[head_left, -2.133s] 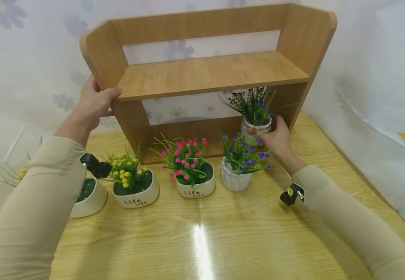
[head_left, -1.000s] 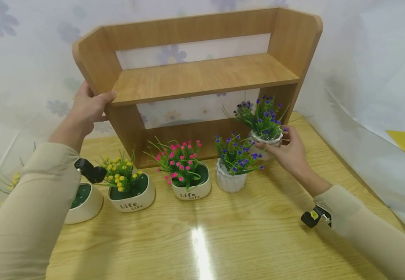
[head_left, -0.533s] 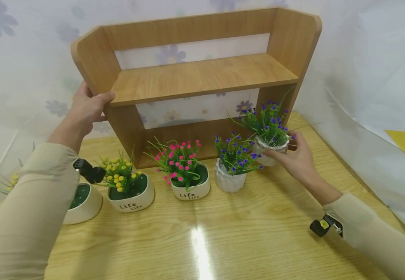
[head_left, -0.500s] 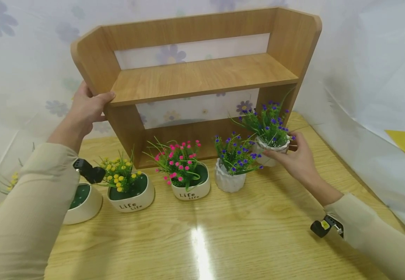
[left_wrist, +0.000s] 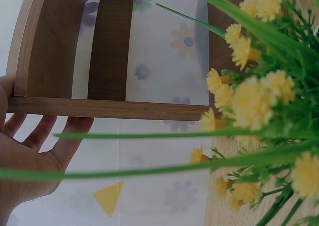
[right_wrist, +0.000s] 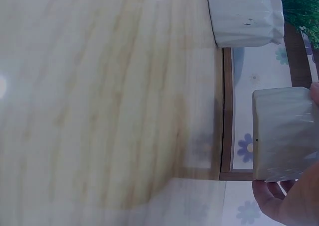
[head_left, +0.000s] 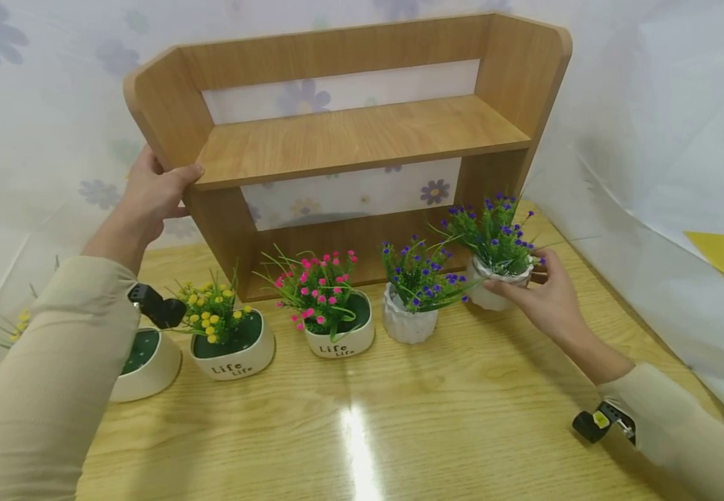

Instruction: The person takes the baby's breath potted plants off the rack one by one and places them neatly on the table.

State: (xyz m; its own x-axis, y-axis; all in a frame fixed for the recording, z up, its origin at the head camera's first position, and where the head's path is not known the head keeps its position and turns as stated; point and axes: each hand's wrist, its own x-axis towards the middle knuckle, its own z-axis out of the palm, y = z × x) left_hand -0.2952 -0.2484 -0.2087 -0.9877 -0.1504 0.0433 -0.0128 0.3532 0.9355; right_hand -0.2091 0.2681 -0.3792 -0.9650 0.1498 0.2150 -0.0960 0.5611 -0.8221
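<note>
A two-tier wooden shelf (head_left: 362,139) stands against the wall at the back. My left hand (head_left: 149,198) grips its left side panel, thumb over the front edge and fingers on the outer face; the left wrist view shows those fingers (left_wrist: 40,131) against the wood. My right hand (head_left: 546,296) holds a white ribbed flowerpot (head_left: 493,296) with purple flowers, near the shelf's lower right corner. In the right wrist view this held pot (right_wrist: 284,134) hangs off the tabletop. Beside it on the table stands a second white pot (head_left: 410,321) with purple flowers.
Left along the row are an oval "Life" pot (head_left: 339,341) with pink flowers, another oval pot (head_left: 233,362) with yellow flowers, and a third pot (head_left: 151,369) partly behind my left sleeve. Walls close in at the back and right of the wooden table (head_left: 437,431).
My right hand has brought the held flowerpot out of the lower tier's right end, forward and to the right. My left hand keeps its grip on the shelf.
</note>
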